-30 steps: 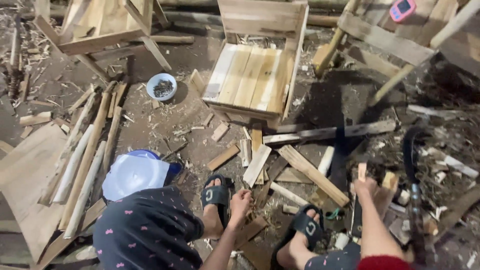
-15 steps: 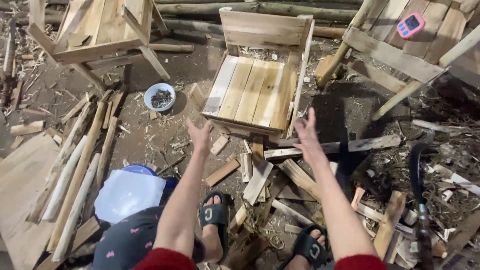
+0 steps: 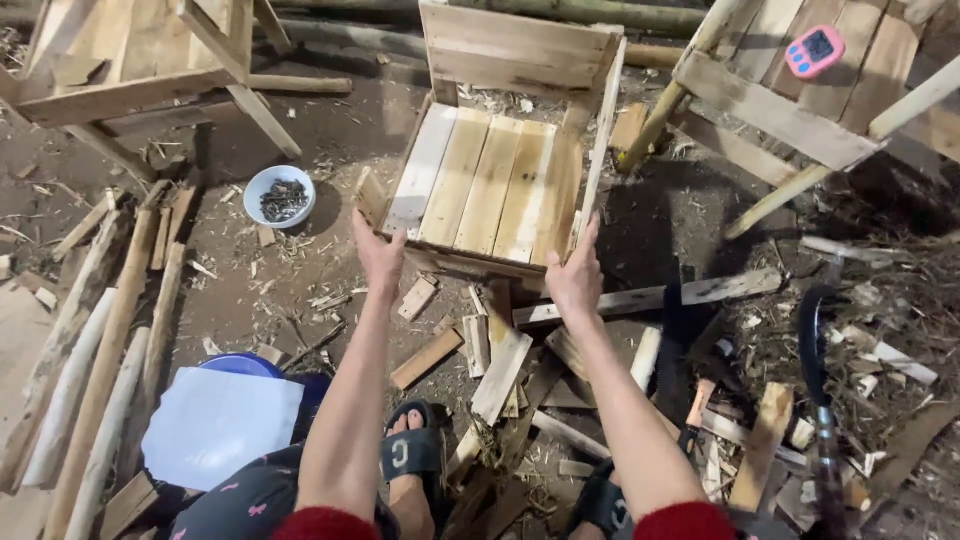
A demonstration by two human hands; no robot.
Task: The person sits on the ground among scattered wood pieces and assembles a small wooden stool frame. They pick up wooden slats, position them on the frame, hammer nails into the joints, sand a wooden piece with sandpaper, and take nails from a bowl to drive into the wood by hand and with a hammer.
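Head view: bowl (image 3: 280, 196) of dark nails (image 3: 284, 199).

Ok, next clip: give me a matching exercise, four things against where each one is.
Things:
1. bowl of nails
2. pink timer
3. left hand
4. right hand

Places:
A. on the slatted piece, top right
B. at the wooden seat's front right corner
C. on the ground left of the seat
D. at the seat's front left corner

Pairs: 1-C, 2-A, 3-D, 4-B
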